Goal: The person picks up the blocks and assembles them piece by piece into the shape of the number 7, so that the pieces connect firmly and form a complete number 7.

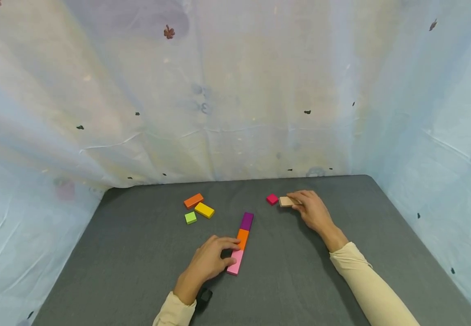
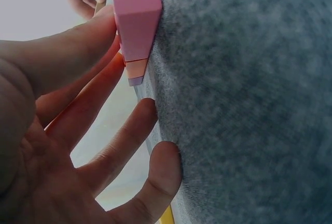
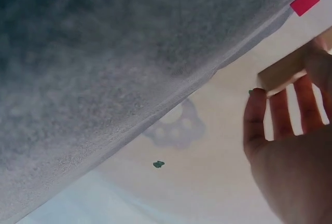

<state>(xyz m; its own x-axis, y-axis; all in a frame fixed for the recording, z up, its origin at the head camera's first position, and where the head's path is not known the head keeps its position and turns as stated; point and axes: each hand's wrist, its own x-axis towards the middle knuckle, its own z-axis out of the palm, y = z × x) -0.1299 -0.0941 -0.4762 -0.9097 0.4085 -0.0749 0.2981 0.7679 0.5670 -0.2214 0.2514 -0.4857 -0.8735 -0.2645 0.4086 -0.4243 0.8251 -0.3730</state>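
A pink block (image 1: 235,262), an orange block (image 1: 242,238) and a purple block (image 1: 247,221) lie end to end in a straight row. My left hand (image 1: 212,258) rests at the near part of this row, thumb on the pink block and a fingertip at the orange one. In the left wrist view, its other fingers are spread beside the row, close to the table. Farther off at the right, my right hand (image 1: 312,212) pinches a plain wooden block (image 1: 286,202) between thumb and fingers. Just left of it lies a small red block (image 1: 272,199).
Left of the row lie an orange block (image 1: 193,200), a yellow block (image 1: 204,210) and a small green block (image 1: 190,218) in a loose group. Everything lies on a dark grey table (image 1: 129,253). Pale patterned curtains (image 1: 235,90) hang behind and at both sides.
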